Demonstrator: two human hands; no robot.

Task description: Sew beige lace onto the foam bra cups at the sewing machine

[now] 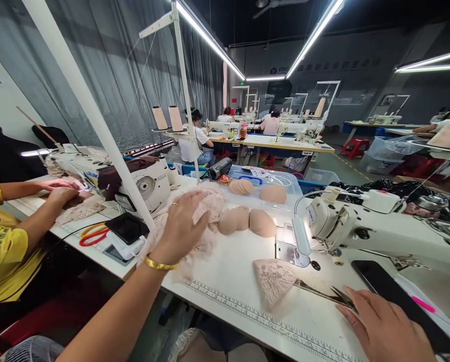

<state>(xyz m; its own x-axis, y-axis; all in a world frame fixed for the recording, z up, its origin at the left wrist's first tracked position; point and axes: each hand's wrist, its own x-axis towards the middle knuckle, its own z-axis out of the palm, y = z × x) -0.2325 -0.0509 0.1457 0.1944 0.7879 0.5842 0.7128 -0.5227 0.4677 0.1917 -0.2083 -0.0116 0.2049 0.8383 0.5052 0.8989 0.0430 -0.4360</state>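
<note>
My left hand (pixel 179 223), with a gold bracelet and a ring, reaches over a heap of pale pink lace (pixel 211 198). Its fingers are stretched out and the thumb stands apart; whether the palm touches the lace is hidden. Thread snips (pixel 343 296) poke out from the closed fingers of my right hand (pixel 388 322), low on the table at the right. Left of the snips, a lace-covered cup piece (pixel 273 281) lies flat in front of the sewing machine's needle area. Beige foam cups (pixel 234 220) are stacked in overlapping rows beyond my left hand, and another stack (pixel 262 223) adjoins them.
A lit sewing machine (pixel 360 221) fills the right side, with a black phone (pixel 398 301) before it. A ruler strip (pixel 247 306) runs along the front edge. More cups lie on a clear plastic bin (pixel 292 186). At left, a co-worker's hands (pixel 62 191) work at another machine.
</note>
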